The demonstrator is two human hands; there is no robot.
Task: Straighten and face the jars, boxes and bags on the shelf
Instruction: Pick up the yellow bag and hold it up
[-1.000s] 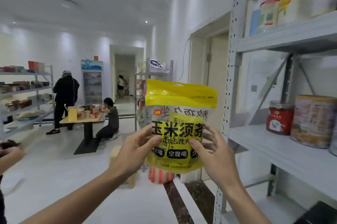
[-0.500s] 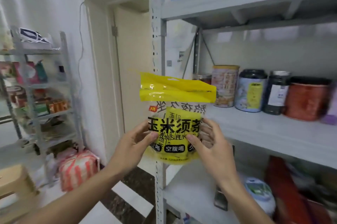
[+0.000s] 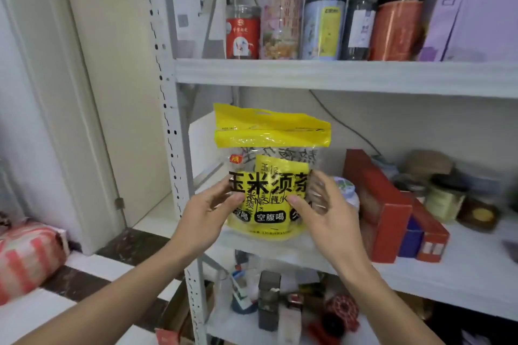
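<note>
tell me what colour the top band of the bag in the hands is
Bright yellow; the bag shows clearly in the head view.

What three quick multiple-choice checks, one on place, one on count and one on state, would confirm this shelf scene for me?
1. Where does the small red-labelled jar stand in the upper shelf row?
A. At the left end
B. In the middle
C. At the right end

2. How many round containers stand in that row, before the purple boxes?
A. Three
B. Five
C. Seven

3. How is the yellow bag being handled?
A. It lies flat on the shelf, untouched
B. One hand dangles it by the top
C. Both hands hold it upright, label facing the camera

Answers: 1 A, nothing but the shelf post is to its left. 2 B, red-labelled jar, tall pink can, blue canister, dark jar and red tin. 3 C, the left hand and right hand pinch its lower sides, print readable.
</note>
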